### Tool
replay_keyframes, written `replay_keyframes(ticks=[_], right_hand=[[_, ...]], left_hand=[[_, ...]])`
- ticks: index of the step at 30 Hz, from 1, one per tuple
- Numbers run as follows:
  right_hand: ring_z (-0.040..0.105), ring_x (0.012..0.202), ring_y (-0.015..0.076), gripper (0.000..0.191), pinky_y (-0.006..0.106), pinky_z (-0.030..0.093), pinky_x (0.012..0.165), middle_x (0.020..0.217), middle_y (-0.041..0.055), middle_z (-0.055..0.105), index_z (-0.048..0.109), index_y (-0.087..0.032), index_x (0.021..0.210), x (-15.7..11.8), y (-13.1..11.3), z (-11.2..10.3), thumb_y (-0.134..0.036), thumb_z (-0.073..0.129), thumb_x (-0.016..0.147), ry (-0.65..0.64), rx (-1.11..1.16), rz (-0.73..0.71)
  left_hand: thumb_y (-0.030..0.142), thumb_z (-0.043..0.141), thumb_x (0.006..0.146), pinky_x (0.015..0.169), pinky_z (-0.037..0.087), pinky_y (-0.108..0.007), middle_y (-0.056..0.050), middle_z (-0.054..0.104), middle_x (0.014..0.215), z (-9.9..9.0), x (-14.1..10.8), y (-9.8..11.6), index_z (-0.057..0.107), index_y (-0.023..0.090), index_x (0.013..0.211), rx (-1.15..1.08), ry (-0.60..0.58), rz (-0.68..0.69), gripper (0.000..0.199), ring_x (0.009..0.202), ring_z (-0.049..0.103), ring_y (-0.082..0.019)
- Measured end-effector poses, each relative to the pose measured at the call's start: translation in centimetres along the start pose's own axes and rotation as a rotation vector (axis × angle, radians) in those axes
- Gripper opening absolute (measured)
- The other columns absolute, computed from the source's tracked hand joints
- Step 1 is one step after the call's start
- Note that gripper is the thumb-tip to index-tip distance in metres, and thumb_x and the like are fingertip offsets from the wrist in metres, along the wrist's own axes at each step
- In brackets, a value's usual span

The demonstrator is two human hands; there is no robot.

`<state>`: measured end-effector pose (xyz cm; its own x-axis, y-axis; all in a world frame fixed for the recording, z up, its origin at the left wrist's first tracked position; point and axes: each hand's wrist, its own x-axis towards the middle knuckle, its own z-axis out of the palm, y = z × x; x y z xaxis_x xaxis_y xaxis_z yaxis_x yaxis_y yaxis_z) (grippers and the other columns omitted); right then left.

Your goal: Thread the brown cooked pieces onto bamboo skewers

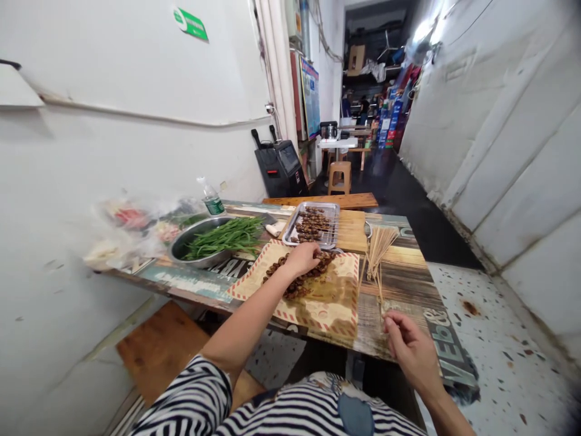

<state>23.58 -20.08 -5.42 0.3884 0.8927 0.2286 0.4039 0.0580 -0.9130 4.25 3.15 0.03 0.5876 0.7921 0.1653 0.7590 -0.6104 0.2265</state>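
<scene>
The left hand point(305, 259) rests fingertips-down among brown food pieces point(297, 287) heaped on a printed paper sheet point(336, 309) — whether its grip is spread or pressed together cannot be told. The right hand point(411, 345) pinches 1 thin skewer point(380, 297) near the counter point(411, 286) edge. Filled skewers point(311, 224) occupy the metal tray point(336, 229) just beyond the sheet.

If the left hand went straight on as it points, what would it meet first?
The left hand would probably meet the brown pieces on the paper sheet first; whether it touches them now is unclear.
</scene>
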Motion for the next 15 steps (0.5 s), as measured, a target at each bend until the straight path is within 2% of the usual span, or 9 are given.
replay_keyframes(ticks=[3, 6, 11, 15], right_hand=[[0.046, 0.041, 0.0085, 0.033, 0.02, 0.037, 0.036, 0.064, 0.001, 0.056, 0.056, -0.014, 0.095, -0.2, -0.2, 0.3, -0.044, 0.048, 0.083, -0.045, 0.01, 0.005], [0.051, 0.048, 0.0108, 0.031, 0.021, 0.041, 0.042, 0.065, 0.0026, 0.058, 0.058, -0.015, 0.093, -0.3, -1.0, 0.8, -0.042, 0.046, 0.084, -0.07, -0.048, -0.065], [0.055, 0.059, 0.0127, 0.024, 0.024, 0.046, 0.055, 0.078, 0.0053, 0.061, 0.057, -0.017, 0.099, 0.6, -3.2, 2.2, -0.029, 0.043, 0.084, -0.006, -0.261, -0.311], [0.049, 0.055, 0.0105, 0.018, 0.024, 0.044, 0.055, 0.079, 0.0038, 0.056, 0.055, -0.017, 0.097, 1.7, -4.6, 3.6, -0.021, 0.046, 0.082, -0.036, -0.383, -0.488]], left_hand=[[0.025, 0.057, 0.067, 0.064, 0.039, -0.023, -0.003, 0.064, 0.081, -0.5, -1.3, 0.9, 0.066, 0.018, 0.088, -0.198, 0.007, 0.051, 0.023, 0.072, 0.055, -0.015], [0.024, 0.061, 0.063, 0.062, 0.037, -0.023, -0.002, 0.064, 0.076, -0.5, -3.0, 2.0, 0.068, 0.017, 0.081, -0.357, -0.022, 0.08, 0.021, 0.069, 0.054, -0.014], [0.027, 0.065, 0.059, 0.057, 0.035, -0.021, -0.001, 0.064, 0.072, -0.2, -5.4, 4.2, 0.069, 0.016, 0.079, -0.564, -0.104, 0.125, 0.022, 0.064, 0.052, -0.012], [0.028, 0.066, 0.06, 0.058, 0.037, -0.021, -0.002, 0.064, 0.071, -0.2, -6.5, 5.2, 0.069, 0.013, 0.079, -0.837, -0.171, 0.118, 0.024, 0.062, 0.051, -0.011]])
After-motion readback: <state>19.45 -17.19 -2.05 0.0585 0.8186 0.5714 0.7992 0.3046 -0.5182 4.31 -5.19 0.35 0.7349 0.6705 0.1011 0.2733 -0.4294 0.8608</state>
